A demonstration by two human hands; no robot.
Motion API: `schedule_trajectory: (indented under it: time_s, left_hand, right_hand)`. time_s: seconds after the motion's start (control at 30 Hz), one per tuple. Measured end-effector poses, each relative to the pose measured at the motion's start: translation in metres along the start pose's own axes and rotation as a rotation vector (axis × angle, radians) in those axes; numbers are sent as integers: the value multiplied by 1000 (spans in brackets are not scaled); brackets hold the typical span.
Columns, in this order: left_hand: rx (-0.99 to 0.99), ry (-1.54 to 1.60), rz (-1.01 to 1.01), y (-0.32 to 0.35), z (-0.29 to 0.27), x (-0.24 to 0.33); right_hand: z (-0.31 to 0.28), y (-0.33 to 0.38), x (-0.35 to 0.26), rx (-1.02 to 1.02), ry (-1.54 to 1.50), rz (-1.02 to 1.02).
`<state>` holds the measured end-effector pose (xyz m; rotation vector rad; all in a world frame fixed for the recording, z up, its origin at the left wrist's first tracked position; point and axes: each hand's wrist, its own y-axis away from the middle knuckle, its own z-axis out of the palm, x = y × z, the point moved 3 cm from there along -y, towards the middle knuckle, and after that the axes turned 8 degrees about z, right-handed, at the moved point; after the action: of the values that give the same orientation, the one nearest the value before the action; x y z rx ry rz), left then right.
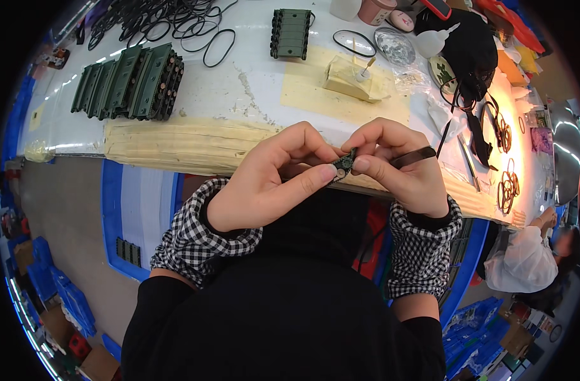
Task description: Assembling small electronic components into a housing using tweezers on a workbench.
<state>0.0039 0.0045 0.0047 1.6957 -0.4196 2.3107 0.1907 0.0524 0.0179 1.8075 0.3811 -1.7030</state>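
At the centre of the frame both hands meet over the near edge of the white desk [252,89]. The left hand [264,181] pinches a small dark green plastic part with round wheels [344,164] between thumb and forefinger, the thumb tip pressed against its lower end. The right hand [398,162] grips the same part from the other side with its fingertips, and a thin black rubber band [417,154] runs from there across its fingers toward the right. Both wrists wear black-and-white checked sleeve covers [201,238].

On the desk, at the upper left of the frame, a row of dark green plastic track frames [128,82] stands on edge, with a heap of black rubber loops [169,19] beyond it. One more green track frame [290,33] lies at the top centre. Just right of it a pale block holding a small stick [353,77] rests on tan tape, near a white squeeze bottle [433,41]. At the lower right, another person in a white garment [521,263] sits.
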Motion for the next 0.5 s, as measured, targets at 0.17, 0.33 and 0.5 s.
schedule_trajectory:
  time_s: [0.17,0.33,0.5]
  left_hand:
    - [84,-439,244,1,2,5]
    - [202,-848,473,1,9,16]
    - [270,-994,701,-3,11,15]
  right_hand:
    - [7,-1,3,73,47,-60]
    - [10,1,-1,119,233,-71]
    - [15,-1,4,181,138,-171]
